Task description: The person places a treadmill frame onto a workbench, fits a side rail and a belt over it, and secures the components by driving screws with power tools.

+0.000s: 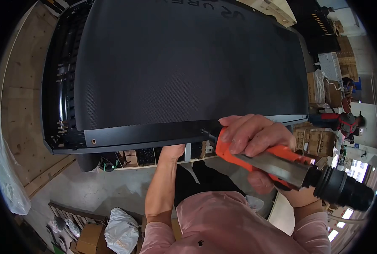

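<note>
Orange-and-metal power screwdriver [277, 163] with black rear coupling is lying level, its tip touching the end edge of the black treadmill deck [188, 67].

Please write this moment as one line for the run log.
right hand: grips orange power tool | left hand: under treadmill frame | tool tip: at frame

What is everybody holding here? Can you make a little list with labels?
right hand: wrapped around an orange power tool, its tip against the edge of the treadmill
left hand: reaches under the treadmill's edge; fingers hidden, so its grip cannot be told
treadmill: black belt, lifted, edge rail facing the camera
tool: orange and grey body, black rear end
sleeves: pink
floor: grey, with a white bag and cardboard boxes
</note>
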Demonstrator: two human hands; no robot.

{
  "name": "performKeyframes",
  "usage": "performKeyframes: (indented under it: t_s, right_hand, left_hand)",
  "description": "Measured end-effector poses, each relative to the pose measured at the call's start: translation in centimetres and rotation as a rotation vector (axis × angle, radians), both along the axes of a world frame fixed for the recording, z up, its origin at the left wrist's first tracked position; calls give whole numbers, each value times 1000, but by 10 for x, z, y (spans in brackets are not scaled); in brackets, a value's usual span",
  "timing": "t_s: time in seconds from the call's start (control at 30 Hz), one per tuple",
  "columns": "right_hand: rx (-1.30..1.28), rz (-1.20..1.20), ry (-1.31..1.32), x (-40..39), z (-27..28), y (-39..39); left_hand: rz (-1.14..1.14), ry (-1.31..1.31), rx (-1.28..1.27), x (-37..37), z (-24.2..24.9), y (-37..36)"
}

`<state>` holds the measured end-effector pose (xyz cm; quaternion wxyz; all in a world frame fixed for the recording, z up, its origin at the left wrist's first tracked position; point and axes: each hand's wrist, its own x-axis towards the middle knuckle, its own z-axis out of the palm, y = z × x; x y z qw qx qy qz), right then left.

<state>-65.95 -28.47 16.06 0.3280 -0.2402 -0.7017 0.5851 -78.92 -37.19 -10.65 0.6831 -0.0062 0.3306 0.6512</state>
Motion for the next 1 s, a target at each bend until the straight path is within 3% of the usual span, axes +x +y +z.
performKeyframes:
  t_s: [0.13,0.2,0.3,0.37,0.43,0.5,0.53,0.6,0.67,0.73,0.77,0.83,0.87,0.97,1.0]
  right_hand:
    - [47,45,-32,-1,-1,2]
    - [27,46,-23,0,-2,1]
    - [95,75,-42,1,-3,-1]
    - [25,53,-2,5,-5,1]
    - [-6,199,-3,3,-2,25]
    - [-12,251,41,-5,-6,37]
    - [-6,254,41,-4,-8,29]
    - [66,40,80,4,-11,1]
    - [200,36,91,8,-17,-4]
    - [200,-76,-56,-7,-2,-4]
    - [-78,-263,-17,-21,3,-3]
    - [-61,-396,-22,-23,9,-16]
    - [-51,-513,-33,-24,11,-23]
    - [99,-215,157,17,40,-33]
    - [104,-219,275,13,49,-39]
  left_hand:
    - [-68,19,61,-2,4,5]
    - [3,-15,-35,3,13,7]
    - [15,-20,60,6,23,7]
    - [-34,-17,34,3,18,8]
    - [-75,-16,8,-3,-4,3]
    - [-156,379,-56,-16,-19,-7]
    - [-60,295,-123,-26,-8,-21]
    - [-57,761,-53,-68,-5,-51]
    - [-28,1288,-241,-114,-32,-99]
    - [-90,1630,-450,-156,-55,-133]
    - [-107,1628,-450,-170,-72,-147]
    - [-188,2001,-378,-191,-111,-150]
    - [-226,2006,-447,-190,-121,-148]
    - [-280,2155,-312,-191,-150,-154]
    - [-304,2160,-301,-186,-134,-149]
